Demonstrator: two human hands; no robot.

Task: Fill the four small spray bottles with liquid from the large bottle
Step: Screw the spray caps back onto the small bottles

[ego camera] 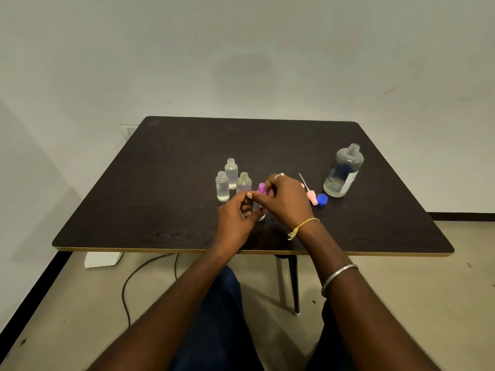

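Observation:
Three small clear bottles stand uncapped near the table's middle: one at the front left, one behind it, one to their right. My left hand is wrapped around a fourth small bottle, mostly hidden by both hands. My right hand pinches the purple spray cap at that bottle's top. The large clear bottle stands uncapped at the right, partly filled with liquid. Its blue cap lies beside a pink spray head with a dip tube.
The dark table has a light front edge close to my arms. A black cable and a white block lie on the floor under the table's left side. A table leg stands under the right side.

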